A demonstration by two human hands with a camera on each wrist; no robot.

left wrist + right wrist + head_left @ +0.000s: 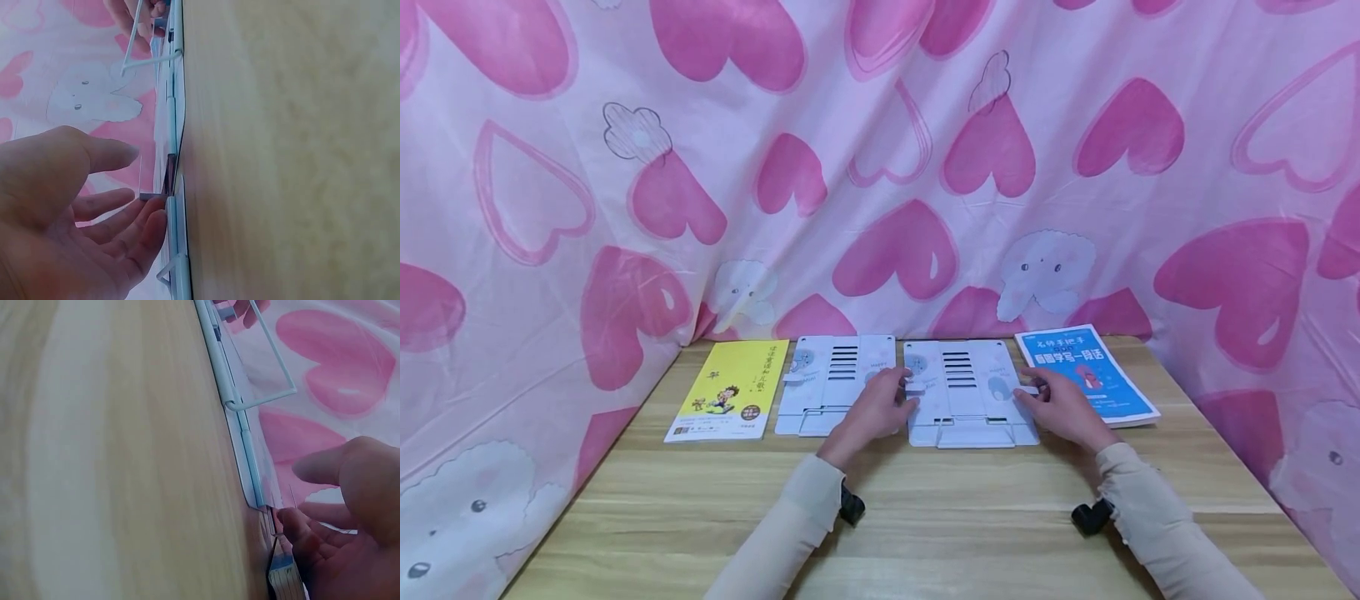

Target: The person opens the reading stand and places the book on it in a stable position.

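A pale printed book stand with slots down its middle lies flat on the table between both hands. Small clips stick out at its sides, a left clip and a right clip. My left hand is at the left edge; in the left wrist view its fingers touch near the clip, with the thumb held apart. At the right edge is my right hand, fingers loosely bent by the clip and thumb apart in the right wrist view. A bent wire rest stands up from the stand's front.
A second, similar stand lies to the left, partly behind my left hand. Farther left is a yellow book; a blue book lies beyond my right hand. The wooden table meets a pink heart-patterned curtain at the back.
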